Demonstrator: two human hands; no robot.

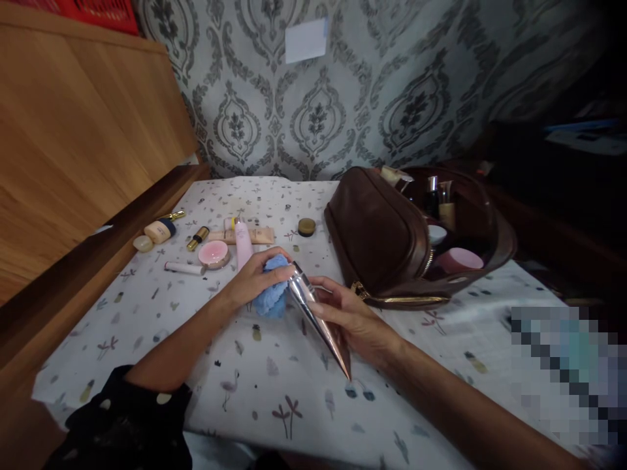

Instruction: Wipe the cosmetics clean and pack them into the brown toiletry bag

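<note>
My left hand (259,277) is closed around a crumpled blue cloth (272,297), pressed against the capped end of a shiny metallic squeeze tube (311,303). My right hand (350,313) grips that tube along its side, its flat crimped end pointing down and toward me. Just beyond my left hand lies a pink tube (242,243), partly hidden by the fingers. A round pink compact (213,253) and a white stick (183,268) rest left of it. Behind the pink tube lies a beige tube (262,235).
A brown leather bag (377,228) stands open at the right, with several cosmetics inside. A small round jar (306,227) sits at the back. At the left are a gold-and-black lipstick (198,238) and a dark-capped bottle (160,230). A wooden panel (93,98) borders the patterned tablecloth (230,418).
</note>
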